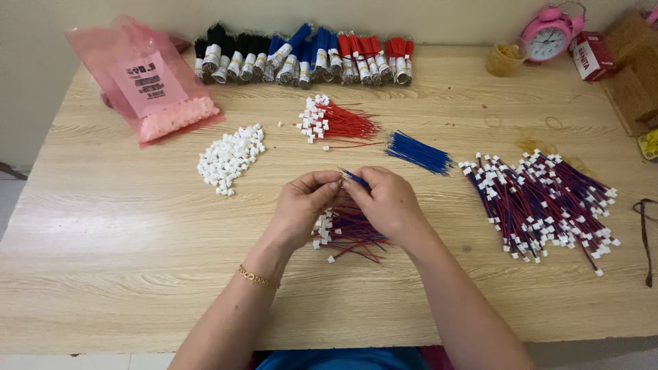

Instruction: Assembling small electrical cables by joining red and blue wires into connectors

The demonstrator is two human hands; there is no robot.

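Now | pink bag (147, 79), white label (149, 83) | far-left; fingers (327, 183) pinch blue wire (356, 179)

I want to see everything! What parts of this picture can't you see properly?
- Head view: what the left hand pinches; its fingers cover it.
- The blue wire tip, behind the right hand.
- Small red-and-blue wire pile, partly under both hands.
- Yellow thing, cut off by the right edge.
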